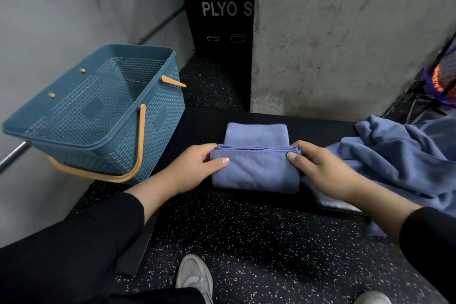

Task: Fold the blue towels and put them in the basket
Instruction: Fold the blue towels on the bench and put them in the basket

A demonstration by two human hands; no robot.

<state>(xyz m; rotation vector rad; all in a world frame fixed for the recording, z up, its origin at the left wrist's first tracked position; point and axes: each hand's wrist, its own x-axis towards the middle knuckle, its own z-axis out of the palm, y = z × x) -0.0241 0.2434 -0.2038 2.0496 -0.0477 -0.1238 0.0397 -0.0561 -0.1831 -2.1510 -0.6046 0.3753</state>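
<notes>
A folded blue towel [255, 173] lies on the black bench top [197, 126], its near half doubled over. My left hand [195, 168] grips its left edge, thumb on top. My right hand [320, 170] grips its right edge the same way. A heap of unfolded blue towels [394, 155] lies at the right, touching my right wrist. The blue plastic basket [158, 116] with orange handles stands at the left of the bench, tilted, and holds nothing that I can see.
Concrete walls rise behind the bench and at the left, with a black plyo box [222, 20] between them. A metal rail [14, 153] runs along the left wall. My shoes [195, 276] stand on the speckled floor below.
</notes>
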